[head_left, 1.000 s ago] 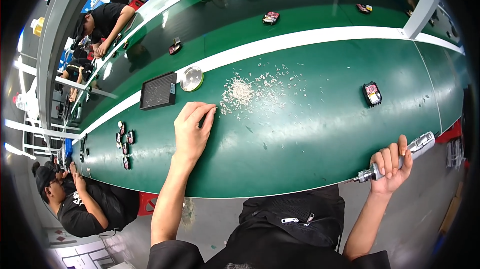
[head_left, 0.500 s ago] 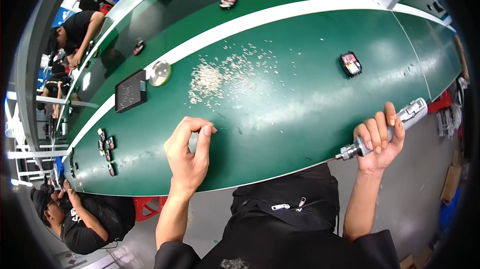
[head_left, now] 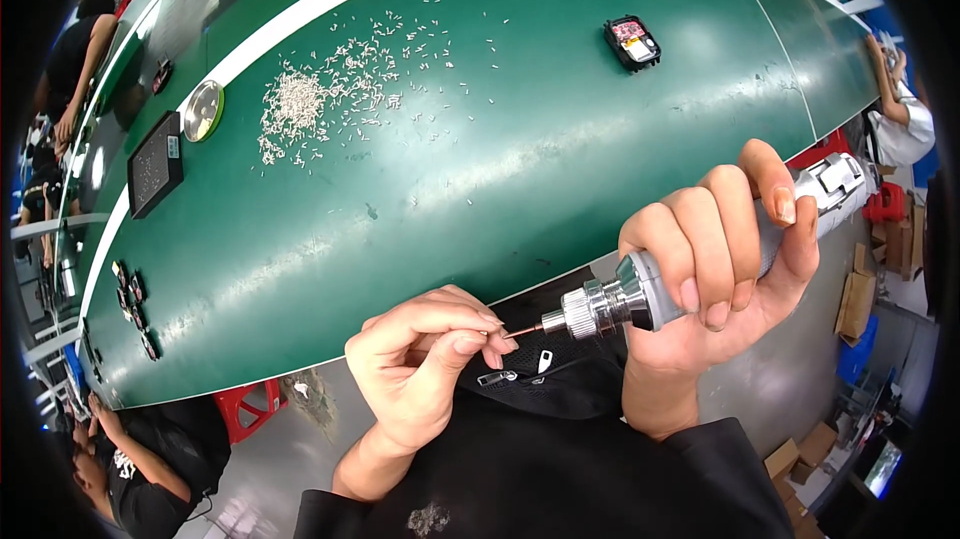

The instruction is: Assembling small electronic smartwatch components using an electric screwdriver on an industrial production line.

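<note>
An electric screwdriver [head_left: 650,289], grey with a silver collar, lies tilted in my right hand [head_left: 715,269], whose fingers wrap round its body. Its thin bit points left toward my left hand [head_left: 425,354]. That hand is closed in a pinch at the bit's tip, and whatever sits between thumb and fingertips is too small to make out. Both hands are over my lap, just off the table's near edge. Small pale screw-like pieces [head_left: 300,104] lie in a heap on the green table [head_left: 480,229], with others scattered to its right.
A small black-cased device [head_left: 632,43] lies open toward the back right. At the left are a black tray [head_left: 155,167] of tiny pieces, a round dish [head_left: 203,111] and several small dark devices [head_left: 135,309]. Co-workers sit along the left, another person [head_left: 900,109] at the far right.
My left hand has come down and right from over the table to the bit's tip. My right hand has brought the screwdriver closer and to the left. The view has shifted.
</note>
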